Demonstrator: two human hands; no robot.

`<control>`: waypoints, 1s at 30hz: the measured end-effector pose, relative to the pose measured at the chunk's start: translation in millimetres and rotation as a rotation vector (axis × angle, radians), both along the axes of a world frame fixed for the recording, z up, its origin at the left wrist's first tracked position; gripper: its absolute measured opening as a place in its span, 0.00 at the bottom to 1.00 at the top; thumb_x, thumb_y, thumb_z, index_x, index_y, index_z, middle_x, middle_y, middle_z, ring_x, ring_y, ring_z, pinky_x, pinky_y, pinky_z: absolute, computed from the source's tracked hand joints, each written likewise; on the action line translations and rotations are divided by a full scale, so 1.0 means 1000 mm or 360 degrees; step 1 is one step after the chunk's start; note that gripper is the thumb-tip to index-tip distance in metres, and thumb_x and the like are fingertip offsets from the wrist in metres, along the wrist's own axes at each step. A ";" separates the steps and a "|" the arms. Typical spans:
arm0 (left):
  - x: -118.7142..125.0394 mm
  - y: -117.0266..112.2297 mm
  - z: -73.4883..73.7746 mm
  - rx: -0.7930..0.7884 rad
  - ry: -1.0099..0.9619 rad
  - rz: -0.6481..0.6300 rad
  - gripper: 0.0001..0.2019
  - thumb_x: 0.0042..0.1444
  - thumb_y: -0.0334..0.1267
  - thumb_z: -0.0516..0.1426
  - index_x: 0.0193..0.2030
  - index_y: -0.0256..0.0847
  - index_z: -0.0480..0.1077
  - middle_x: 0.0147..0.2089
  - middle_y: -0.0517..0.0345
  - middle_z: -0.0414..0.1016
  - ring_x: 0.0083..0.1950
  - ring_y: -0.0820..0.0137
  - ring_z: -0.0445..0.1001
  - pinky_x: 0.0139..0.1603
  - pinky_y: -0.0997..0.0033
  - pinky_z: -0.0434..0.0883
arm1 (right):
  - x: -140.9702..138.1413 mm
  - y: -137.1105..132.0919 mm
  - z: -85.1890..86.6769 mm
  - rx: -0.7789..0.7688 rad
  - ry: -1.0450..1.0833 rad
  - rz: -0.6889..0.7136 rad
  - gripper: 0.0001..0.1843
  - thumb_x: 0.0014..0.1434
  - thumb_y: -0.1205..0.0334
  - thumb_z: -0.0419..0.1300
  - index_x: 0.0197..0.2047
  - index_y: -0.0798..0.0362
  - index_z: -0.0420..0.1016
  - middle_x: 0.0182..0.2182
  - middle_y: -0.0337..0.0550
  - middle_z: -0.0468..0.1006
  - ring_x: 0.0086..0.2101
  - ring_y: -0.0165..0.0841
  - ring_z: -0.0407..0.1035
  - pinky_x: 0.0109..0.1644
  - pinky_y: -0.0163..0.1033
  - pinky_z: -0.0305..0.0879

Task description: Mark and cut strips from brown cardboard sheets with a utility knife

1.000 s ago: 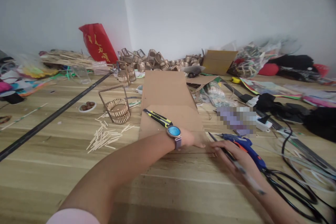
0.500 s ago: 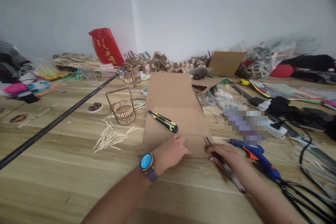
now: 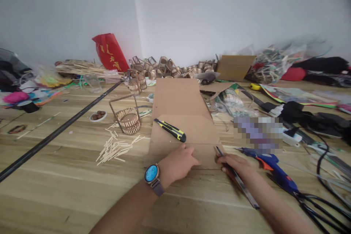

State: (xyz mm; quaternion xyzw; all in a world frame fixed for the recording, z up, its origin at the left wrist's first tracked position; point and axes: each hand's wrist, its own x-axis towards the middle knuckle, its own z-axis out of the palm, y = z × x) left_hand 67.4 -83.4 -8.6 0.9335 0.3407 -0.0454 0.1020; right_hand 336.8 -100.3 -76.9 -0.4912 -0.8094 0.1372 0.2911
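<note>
A long piece of brown cardboard point(image 3: 178, 97) lies on the wooden surface in front of me, with a crease across it. My left hand point(image 3: 179, 163), a watch on its wrist, presses on the near end of the cardboard with fingers apart and nothing in them. In my right hand point(image 3: 237, 166) is a pen point(image 3: 243, 186), its tip at the cardboard's near right corner. A black and yellow box cutter point(image 3: 170, 130) rests on the cardboard beyond my left hand. Right of my right hand lies a blue glue gun point(image 3: 274, 166).
To the left stand a small handled basket point(image 3: 127, 120), a pile of short sticks point(image 3: 113, 150) and a bowl of brown balls point(image 3: 98, 116). A long dark bar point(image 3: 63, 128) runs diagonally. Many small baskets point(image 3: 164, 66) are heaped by the wall. Black cable point(image 3: 315, 204) curls at the right.
The view has tilted slightly, so everything sits a little lower in the picture. Both hands keep nearly the same place on the cardboard, the pen still in my right hand.
</note>
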 end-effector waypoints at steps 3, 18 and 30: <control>0.000 0.000 0.001 -0.0014 -0.0002 -0.0005 0.19 0.64 0.29 0.52 0.58 0.50 0.73 0.48 0.50 0.68 0.50 0.59 0.66 0.44 0.67 0.66 | 0.001 -0.001 0.000 -0.0003 0.0005 0.0000 0.14 0.62 0.53 0.54 0.37 0.46 0.80 0.40 0.48 0.83 0.41 0.42 0.77 0.49 0.47 0.69; -0.002 0.002 0.002 -0.0048 0.0027 -0.0024 0.21 0.65 0.31 0.53 0.62 0.52 0.70 0.50 0.50 0.68 0.50 0.59 0.67 0.45 0.67 0.66 | 0.009 -0.010 0.005 -0.0155 0.0280 -0.0164 0.17 0.60 0.48 0.55 0.36 0.47 0.82 0.43 0.48 0.82 0.45 0.43 0.75 0.53 0.47 0.69; -0.003 0.004 0.004 -0.0084 0.0027 -0.0024 0.23 0.64 0.30 0.54 0.63 0.53 0.70 0.51 0.52 0.69 0.50 0.62 0.66 0.46 0.69 0.64 | 0.014 -0.007 0.005 -0.0207 0.0341 -0.0158 0.13 0.56 0.55 0.57 0.36 0.45 0.83 0.40 0.43 0.82 0.42 0.41 0.76 0.49 0.43 0.72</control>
